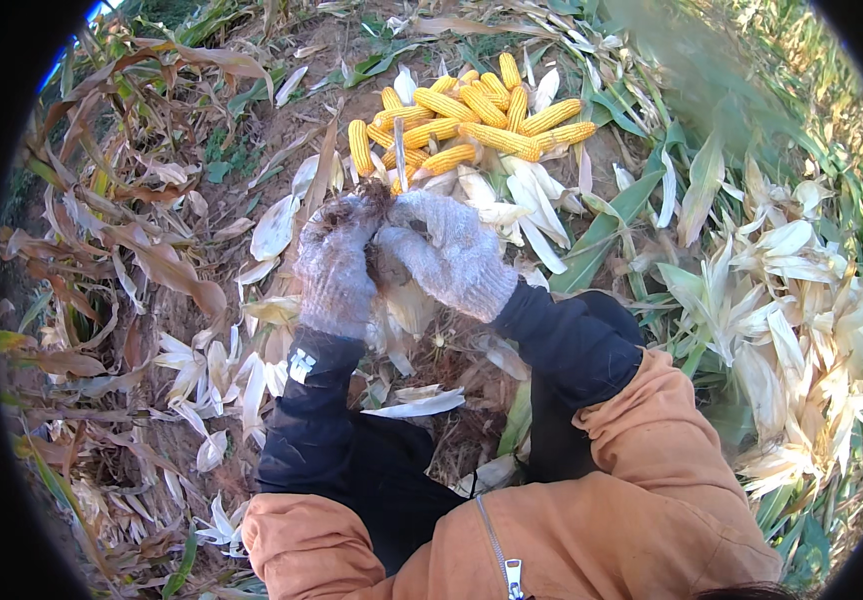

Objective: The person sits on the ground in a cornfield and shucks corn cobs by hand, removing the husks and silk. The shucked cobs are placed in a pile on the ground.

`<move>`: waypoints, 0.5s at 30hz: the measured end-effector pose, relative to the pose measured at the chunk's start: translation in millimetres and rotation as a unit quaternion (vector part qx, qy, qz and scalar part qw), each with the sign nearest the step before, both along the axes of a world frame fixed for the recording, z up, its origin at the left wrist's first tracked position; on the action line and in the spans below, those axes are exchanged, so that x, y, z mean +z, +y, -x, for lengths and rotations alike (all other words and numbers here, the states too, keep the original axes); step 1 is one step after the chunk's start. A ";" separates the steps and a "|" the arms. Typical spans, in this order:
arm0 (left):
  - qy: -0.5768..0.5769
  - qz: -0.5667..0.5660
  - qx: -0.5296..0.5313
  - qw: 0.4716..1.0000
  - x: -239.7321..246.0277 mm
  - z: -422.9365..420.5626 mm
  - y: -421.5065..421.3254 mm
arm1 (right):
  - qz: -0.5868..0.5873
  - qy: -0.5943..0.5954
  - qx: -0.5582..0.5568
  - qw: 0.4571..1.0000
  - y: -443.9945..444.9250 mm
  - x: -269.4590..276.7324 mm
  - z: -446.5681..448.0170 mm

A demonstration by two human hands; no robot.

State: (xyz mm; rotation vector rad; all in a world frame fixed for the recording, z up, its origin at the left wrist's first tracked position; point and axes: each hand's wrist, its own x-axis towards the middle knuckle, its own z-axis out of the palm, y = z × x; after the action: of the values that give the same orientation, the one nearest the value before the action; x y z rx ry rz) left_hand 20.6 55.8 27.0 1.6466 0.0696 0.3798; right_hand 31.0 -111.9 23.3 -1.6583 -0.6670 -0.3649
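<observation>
My left hand (335, 266), in a pale knitted glove, is closed around what looks like a corn ear, mostly hidden by the gloves. Brown corn silk (375, 193) sticks out at its top, and pale husk (409, 307) hangs below. My right hand (452, 251), gloved alike, meets it with bent fingers. From its fingertips rises a narrow, pointed, greyish strip (400, 154); whether it is a husking pick or a piece of husk is unclear. Just beyond both hands lies a pile of bare yellow corn cobs (476, 112).
Dry corn stalks and leaves (153, 255) cover the soil at left. A heap of stripped husks (791, 337) lies at right, beside green leaves (611, 232). A loose husk piece (416, 403) rests on the ground between my knees.
</observation>
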 end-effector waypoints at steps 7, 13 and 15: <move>-0.036 0.214 0.018 0.976 33.0 -26.5 53.4 | 0.237 -0.077 0.384 0.889 25.9 -46.4 76.0; -0.041 0.340 -0.021 0.939 13.8 -26.4 75.5 | 0.353 -0.023 0.473 0.807 8.9 -40.7 92.9; -0.048 0.345 -0.019 0.937 19.4 -22.6 73.5 | 0.276 0.063 0.488 0.826 3.2 -22.3 71.5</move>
State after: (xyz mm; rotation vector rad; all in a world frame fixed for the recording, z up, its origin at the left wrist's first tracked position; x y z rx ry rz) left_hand 43.1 129.3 46.4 0.9314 0.0848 0.3534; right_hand -40.6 -108.7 1.0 -1.5957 -1.5026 0.7395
